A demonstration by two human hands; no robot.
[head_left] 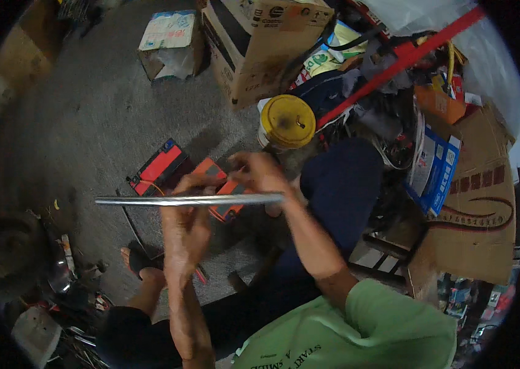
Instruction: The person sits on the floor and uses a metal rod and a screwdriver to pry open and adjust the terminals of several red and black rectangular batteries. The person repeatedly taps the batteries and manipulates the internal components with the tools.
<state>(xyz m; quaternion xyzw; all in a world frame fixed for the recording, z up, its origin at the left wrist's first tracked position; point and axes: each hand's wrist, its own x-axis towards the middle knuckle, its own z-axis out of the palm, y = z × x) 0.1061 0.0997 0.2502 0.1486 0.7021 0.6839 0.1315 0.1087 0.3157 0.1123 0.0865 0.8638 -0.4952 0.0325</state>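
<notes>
My left hand (187, 212) and my right hand (259, 172) are close together in the middle of the view. Their fingers are bent into pinches, but whatever lies between them is too small or hidden to name. Just beyond and below them is an orange-red block with a grey band (209, 169), partly covered by the hands. Left of it lies a red and black battery (160, 167), with a thin orange wire near its close end. A shiny metal rod (229, 200) crosses in front of my left wrist and reaches my right wrist. What supports it cannot be told.
A bucket with a yellow lid (287, 121) stands beyond my right hand. Cardboard boxes (235, 83) are farther back. A red bar (395, 67) slants over clutter at the right, near a blue box (435, 169) and flattened cardboard (478, 209). Loose parts litter the lower left.
</notes>
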